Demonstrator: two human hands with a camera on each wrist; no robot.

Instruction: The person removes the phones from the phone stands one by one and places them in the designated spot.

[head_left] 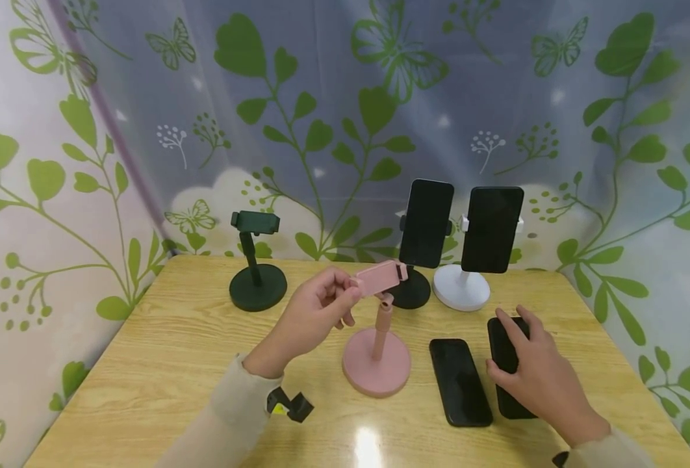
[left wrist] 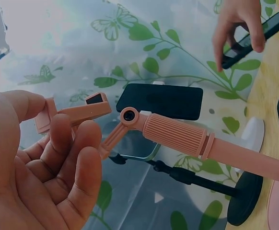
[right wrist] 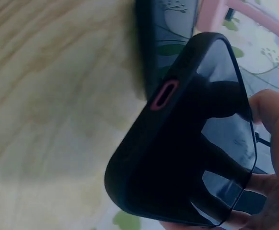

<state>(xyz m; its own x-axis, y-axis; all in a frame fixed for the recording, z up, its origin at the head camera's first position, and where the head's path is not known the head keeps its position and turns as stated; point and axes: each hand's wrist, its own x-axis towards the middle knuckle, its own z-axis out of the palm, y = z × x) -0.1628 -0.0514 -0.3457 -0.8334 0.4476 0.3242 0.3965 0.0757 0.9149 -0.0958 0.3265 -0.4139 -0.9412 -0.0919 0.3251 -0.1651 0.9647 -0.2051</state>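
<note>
My left hand (head_left: pixel 310 312) pinches the end of the clamp on a pink phone stand (head_left: pixel 377 370) between thumb and fingers. The clamp is tilted, and the round base stands on the table. In the left wrist view, a hinged arm (left wrist: pixel 129 116) joins the clamp to a ribbed pole. My right hand (head_left: pixel 540 370) grips a black smartphone (head_left: pixel 509 404) by its edges, the thumb at its left side and fingertips near its far end. Up close, the charging port (right wrist: pixel 165 95) shows a reddish rim. Another black smartphone (head_left: pixel 460 383) lies flat just left of it.
Behind are a black stand (head_left: pixel 412 291) and a white stand (head_left: pixel 460 296), each bearing an upright phone. A dark green phone stand (head_left: pixel 257 289) with no phone stands at the back left. A leaf-patterned curtain (head_left: pixel 321 78) surrounds the wooden table (head_left: pixel 164 364).
</note>
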